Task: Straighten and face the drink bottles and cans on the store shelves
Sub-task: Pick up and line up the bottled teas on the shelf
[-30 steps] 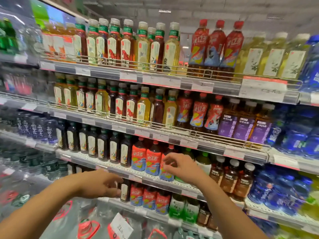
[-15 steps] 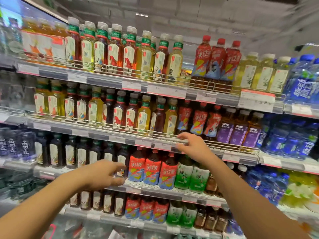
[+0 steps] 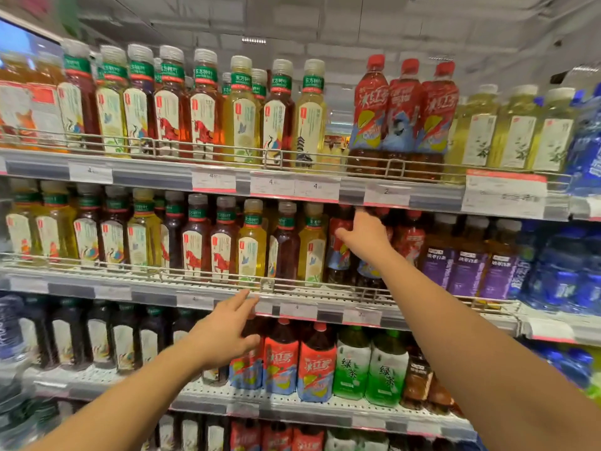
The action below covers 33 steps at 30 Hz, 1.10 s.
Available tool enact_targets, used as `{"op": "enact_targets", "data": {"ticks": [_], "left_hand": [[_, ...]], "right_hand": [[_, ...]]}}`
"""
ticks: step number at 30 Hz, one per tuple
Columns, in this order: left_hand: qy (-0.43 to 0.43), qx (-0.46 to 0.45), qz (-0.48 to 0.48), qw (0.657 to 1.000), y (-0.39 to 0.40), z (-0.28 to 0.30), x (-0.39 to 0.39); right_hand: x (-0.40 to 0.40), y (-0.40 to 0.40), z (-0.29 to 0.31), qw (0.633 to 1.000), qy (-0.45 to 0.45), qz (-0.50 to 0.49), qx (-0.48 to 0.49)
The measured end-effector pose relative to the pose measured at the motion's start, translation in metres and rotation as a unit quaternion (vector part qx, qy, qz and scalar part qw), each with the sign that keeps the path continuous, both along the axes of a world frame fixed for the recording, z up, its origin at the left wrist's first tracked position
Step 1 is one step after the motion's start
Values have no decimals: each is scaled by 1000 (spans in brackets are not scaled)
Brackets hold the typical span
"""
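**A:** Head view, starting at my fingers. My right hand [image 3: 366, 237] is up on the second shelf, reaching between the red iced-tea bottles [image 3: 340, 247]. The thumb lies against one bottle's shoulder; the other fingers go in behind it, so I cannot tell whether they are clamped round a neck or just touching.

**B:** And the left?

**A:** My left hand [image 3: 224, 333] hovers with its fingers [image 3: 242, 299] straight and a little apart, holding nothing. The tips are just at the shelf's front edge [image 3: 292, 309], above the red bottles on the third shelf [image 3: 281, 359].

**B:** What worries you?

**A:** The red row on the second shelf is packed tight, cream-label tea bottles [image 3: 312, 245] on one side and purple-label bottles [image 3: 468, 268] on the other. Twisting one bottle could, I think, drag its neighbour round or tip it backward. My forearm also crosses low over the wire guard rail [image 3: 156, 271], and a careless pull-back might catch it.

**B:** Any room?

**A:** Little. The top shelf's price strip [image 3: 325, 190] sits just over the caps, so bottles cannot lift far; turning in place looks safer. The open space is on my side of the rail.
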<state>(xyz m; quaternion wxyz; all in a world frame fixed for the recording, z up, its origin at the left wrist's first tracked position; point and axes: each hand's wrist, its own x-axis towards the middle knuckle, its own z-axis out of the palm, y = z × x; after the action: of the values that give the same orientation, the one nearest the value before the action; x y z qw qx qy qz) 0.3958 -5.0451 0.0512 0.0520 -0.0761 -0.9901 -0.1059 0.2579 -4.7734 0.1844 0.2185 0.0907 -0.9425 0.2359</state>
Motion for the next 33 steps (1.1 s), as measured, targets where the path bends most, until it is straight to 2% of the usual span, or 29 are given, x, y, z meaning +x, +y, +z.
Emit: {"op": "enact_targets", "data": {"ticks": [8,13,20,25,29,31,33], "left_hand": [[55,-66,30,996,-2,-40,-27],[111,-70,17,991,-15,-67,-38],[165,-85,-20,982,-32,-75,-47],[229,-80,-62,968,-38,-55,-55],[275,-28,-106,955,-39,-22,-61],[295,-2,-118,948,-39,-4,-62],[308,36,-121,943,-38,14,-64]], "right_hand": [[-23,-17,-5,996,-19,-75,32],[-23,-15,-7,994,43,-56,89],[2,-7,-5,991,77,-74,86],[11,-11,-6,990,69,-111,58],[12,-19,-15,987,76,-131,56],[18,-22,-23,982,115,-147,33],[27,-29,-35,970,198,-137,20]]}}
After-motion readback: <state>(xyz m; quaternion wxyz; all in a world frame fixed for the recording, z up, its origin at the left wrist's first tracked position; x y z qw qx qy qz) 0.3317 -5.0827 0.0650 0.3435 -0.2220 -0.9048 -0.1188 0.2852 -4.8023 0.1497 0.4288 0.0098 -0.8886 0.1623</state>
